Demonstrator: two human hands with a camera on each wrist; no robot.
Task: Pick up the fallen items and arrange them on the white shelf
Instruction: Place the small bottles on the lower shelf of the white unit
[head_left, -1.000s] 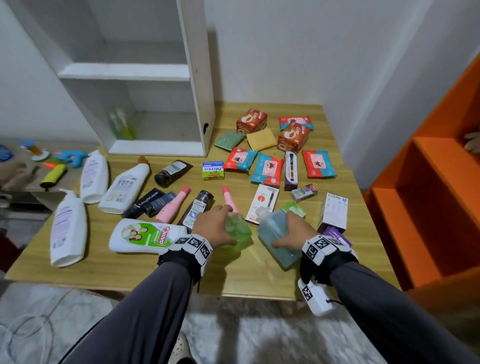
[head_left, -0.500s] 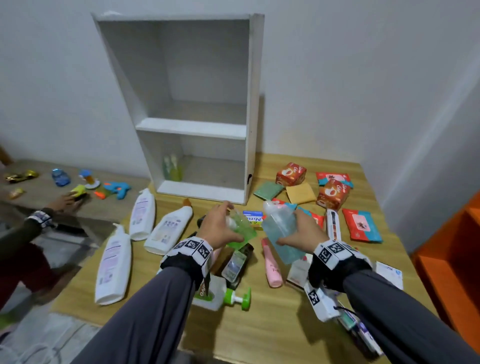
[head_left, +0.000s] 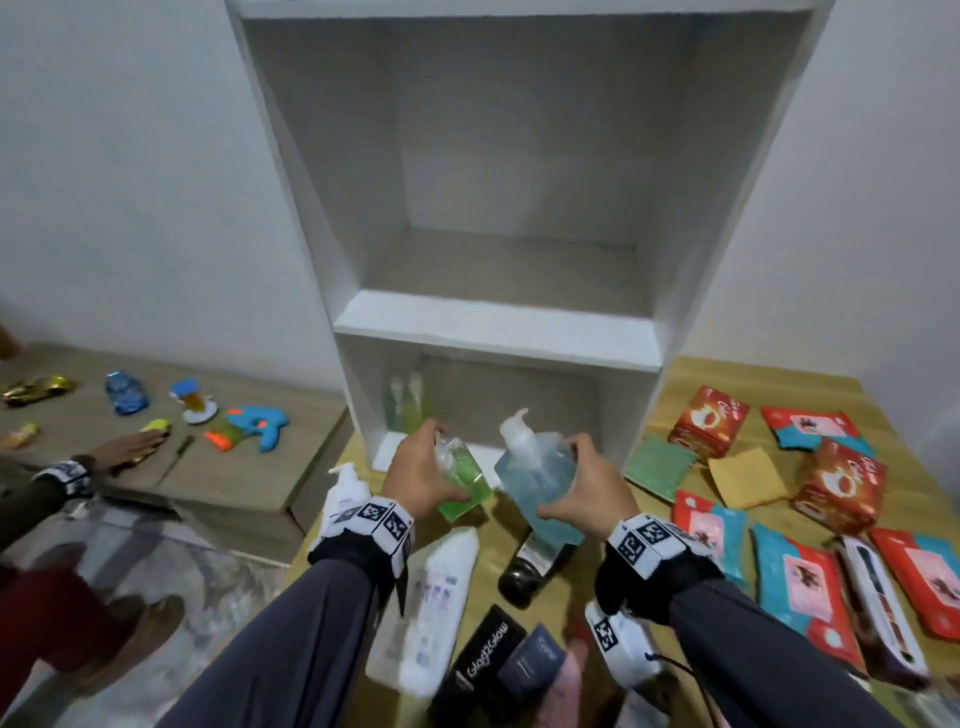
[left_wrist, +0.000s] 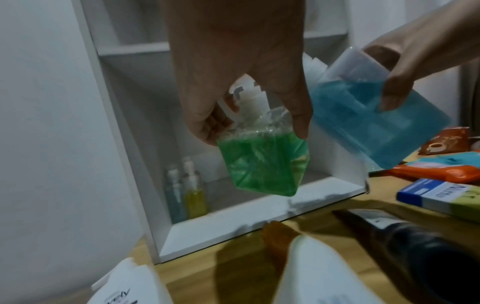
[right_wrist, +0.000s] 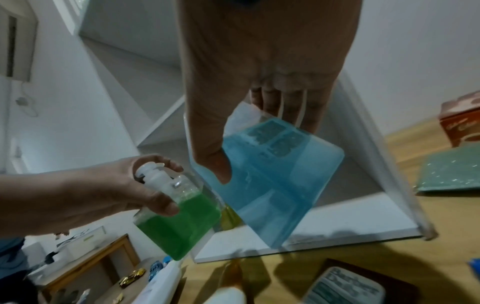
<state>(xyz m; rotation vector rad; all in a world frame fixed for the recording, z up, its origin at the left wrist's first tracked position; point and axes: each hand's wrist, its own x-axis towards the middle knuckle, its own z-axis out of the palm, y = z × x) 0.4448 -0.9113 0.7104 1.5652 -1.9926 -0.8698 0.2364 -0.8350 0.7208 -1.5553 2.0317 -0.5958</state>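
Observation:
My left hand (head_left: 415, 478) grips a clear pump bottle of green liquid (head_left: 464, 480) near its neck; in the left wrist view this green bottle (left_wrist: 262, 162) hangs in front of the lower compartment. My right hand (head_left: 587, 488) holds a larger pump bottle of blue liquid (head_left: 540, 478), the same blue bottle (right_wrist: 275, 181) in the right wrist view. Both are lifted, tilted, just before the white shelf (head_left: 498, 322). Two small bottles (left_wrist: 185, 191) stand upright in the lower compartment's back left corner. The upper compartment holds nothing.
On the wooden table (head_left: 670, 415) lie white lotion bottles (head_left: 431, 608), a dark bottle (head_left: 530, 566), black boxes (head_left: 483, 665), red boxes (head_left: 709, 421), wipe packs (head_left: 795, 587) and sponges (head_left: 660, 470). To the left, a low bench (head_left: 218, 467) carries toys, with another person's hand (head_left: 130, 449) on it.
Both hands lifted the green and blue bottles off the table and carried them forward to the shelf's lower opening. My view moved closer to the shelf.

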